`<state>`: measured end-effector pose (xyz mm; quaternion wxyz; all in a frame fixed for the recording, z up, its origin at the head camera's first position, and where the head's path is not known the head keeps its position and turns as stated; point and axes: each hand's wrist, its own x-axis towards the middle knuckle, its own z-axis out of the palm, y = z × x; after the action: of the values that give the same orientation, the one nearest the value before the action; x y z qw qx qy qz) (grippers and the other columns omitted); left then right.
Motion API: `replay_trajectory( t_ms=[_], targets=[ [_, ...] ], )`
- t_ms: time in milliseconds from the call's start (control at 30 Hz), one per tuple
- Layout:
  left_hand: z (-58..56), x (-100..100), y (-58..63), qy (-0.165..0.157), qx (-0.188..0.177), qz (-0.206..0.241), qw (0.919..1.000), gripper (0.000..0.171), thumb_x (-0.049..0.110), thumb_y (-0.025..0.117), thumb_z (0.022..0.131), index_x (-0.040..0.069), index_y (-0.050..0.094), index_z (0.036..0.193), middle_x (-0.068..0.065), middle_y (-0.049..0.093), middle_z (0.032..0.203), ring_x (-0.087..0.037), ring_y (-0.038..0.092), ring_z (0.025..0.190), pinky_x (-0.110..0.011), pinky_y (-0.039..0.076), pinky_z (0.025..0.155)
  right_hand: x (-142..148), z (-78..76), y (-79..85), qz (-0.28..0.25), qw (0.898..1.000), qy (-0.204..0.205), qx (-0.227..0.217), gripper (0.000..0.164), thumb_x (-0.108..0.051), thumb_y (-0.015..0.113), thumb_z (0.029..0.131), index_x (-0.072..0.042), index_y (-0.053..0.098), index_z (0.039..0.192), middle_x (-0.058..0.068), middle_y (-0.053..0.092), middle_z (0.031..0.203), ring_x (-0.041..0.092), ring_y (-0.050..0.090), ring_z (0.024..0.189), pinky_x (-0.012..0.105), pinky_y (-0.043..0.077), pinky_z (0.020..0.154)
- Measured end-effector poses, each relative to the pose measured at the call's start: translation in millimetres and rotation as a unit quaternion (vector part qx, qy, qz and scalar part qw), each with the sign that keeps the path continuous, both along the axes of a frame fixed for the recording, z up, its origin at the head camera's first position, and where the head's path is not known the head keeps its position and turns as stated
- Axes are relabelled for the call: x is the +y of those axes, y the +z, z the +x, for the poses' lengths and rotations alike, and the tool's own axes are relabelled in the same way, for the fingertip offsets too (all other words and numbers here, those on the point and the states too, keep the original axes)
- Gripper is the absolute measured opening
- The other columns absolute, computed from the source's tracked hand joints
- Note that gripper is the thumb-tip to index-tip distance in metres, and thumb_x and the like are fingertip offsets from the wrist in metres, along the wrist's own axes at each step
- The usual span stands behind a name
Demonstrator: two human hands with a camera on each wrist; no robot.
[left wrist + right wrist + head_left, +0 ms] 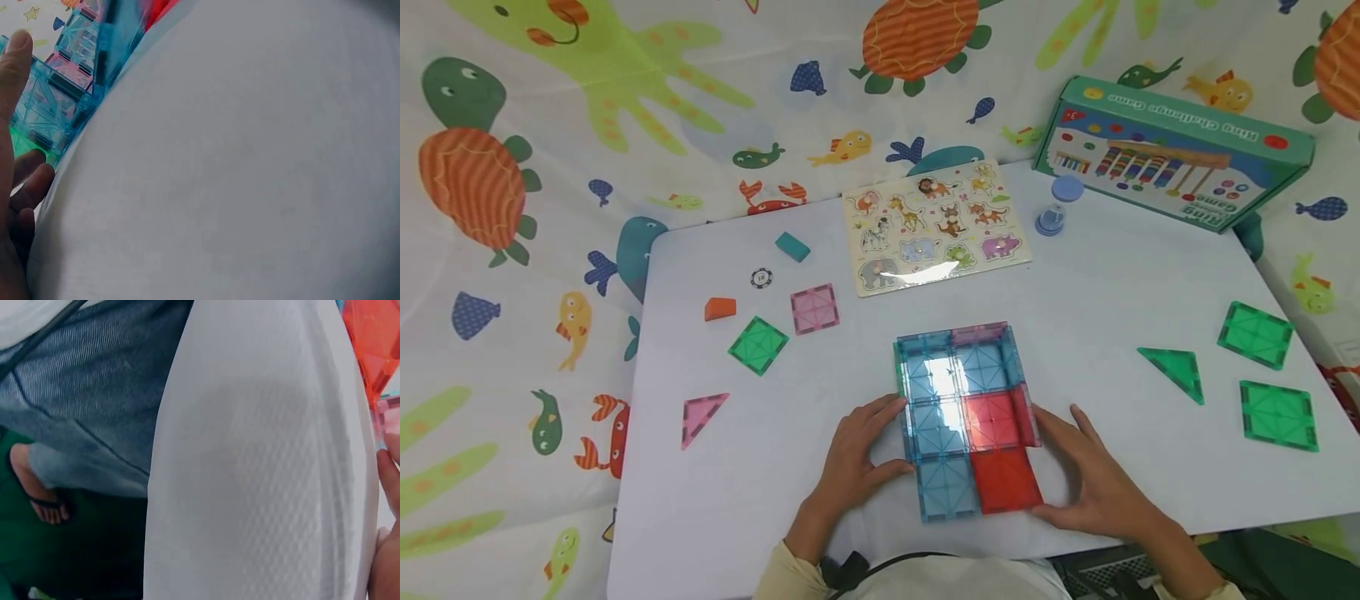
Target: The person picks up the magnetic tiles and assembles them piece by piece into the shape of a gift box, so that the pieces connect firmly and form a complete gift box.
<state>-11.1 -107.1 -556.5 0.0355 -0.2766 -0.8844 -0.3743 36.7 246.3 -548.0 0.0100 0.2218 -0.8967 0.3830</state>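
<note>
A box-like structure of translucent magnetic tiles lies before me, with blue and red squares for a floor. Blue and pink tiles stand as walls along its back and sides, and a green edge shows at the back left. My left hand rests against the left side, fingertips and thumb at the blue wall. On the other side, my right hand has its fingers at the pink wall tile and its thumb at the corner of the front red tile. Both hands are spread with gently bent fingers.
Loose green tiles lie at the right; pink and green ones lie left, near an orange block, teal block and round chip. Behind are an animal puzzle board, blue-lidded jar and game box.
</note>
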Motion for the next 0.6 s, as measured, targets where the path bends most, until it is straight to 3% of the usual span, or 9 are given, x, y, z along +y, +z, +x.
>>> replay_trajectory(
  t_ms=[167, 300, 433, 600],
  targets=[
    [-0.7, -0.8, 0.7, -0.004, -0.003, 0.0, 1.0, 0.089, 0.047, 0.079, 0.069, 0.023, 0.038, 0.145, 0.003, 0.043, 0.144, -0.017, 0.044, 0.126, -0.04, 0.04, 0.089, -0.3, 2.2, 2.2, -0.066, 0.997, -0.016, -0.041, 0.11, -0.03, 0.091, 0.056, -0.009, 0.033, 0.147, 0.006, 0.038, 0.148, 0.018, 0.032, 0.136, 0.038, 0.002, 0.116],
    [-1.8, -2.0, 2.8, -0.009, -0.009, -0.004, 0.9999, 0.097, 0.06, 0.076, 0.065, 0.022, 0.037, 0.146, 0.003, 0.041, 0.145, -0.017, 0.043, 0.127, -0.04, 0.04, 0.089, -0.9, 1.8, 2.5, -0.088, 0.993, -0.034, -0.07, 0.103, -0.023, 0.089, 0.06, -0.012, 0.035, 0.146, 0.005, 0.039, 0.147, 0.021, 0.032, 0.136, 0.043, 0.004, 0.115],
    [-2.6, -3.4, 3.1, -0.02, -0.007, -0.003, 0.9998, 0.11, 0.077, 0.068, 0.057, 0.021, 0.035, 0.146, 0.003, 0.04, 0.146, -0.018, 0.042, 0.127, -0.039, 0.039, 0.087, -0.9, -1.2, 0.4, -0.104, 0.992, -0.039, -0.059, 0.094, -0.017, 0.087, 0.062, -0.011, 0.04, 0.143, 0.005, 0.045, 0.143, 0.021, 0.036, 0.133, 0.037, 0.008, 0.116],
    [-1.5, -3.2, 0.1, -0.02, 0.002, -0.005, 0.9998, 0.119, 0.07, 0.079, 0.047, 0.019, 0.037, 0.145, 0.004, 0.039, 0.146, -0.016, 0.042, 0.126, -0.038, 0.039, 0.086, -2.9, -5.9, -2.9, -0.129, 0.991, -0.037, -0.009, 0.083, -0.012, 0.085, 0.064, -0.005, 0.047, 0.137, 0.008, 0.053, 0.135, 0.013, 0.043, 0.129, 0.026, 0.012, 0.114]
  ],
)
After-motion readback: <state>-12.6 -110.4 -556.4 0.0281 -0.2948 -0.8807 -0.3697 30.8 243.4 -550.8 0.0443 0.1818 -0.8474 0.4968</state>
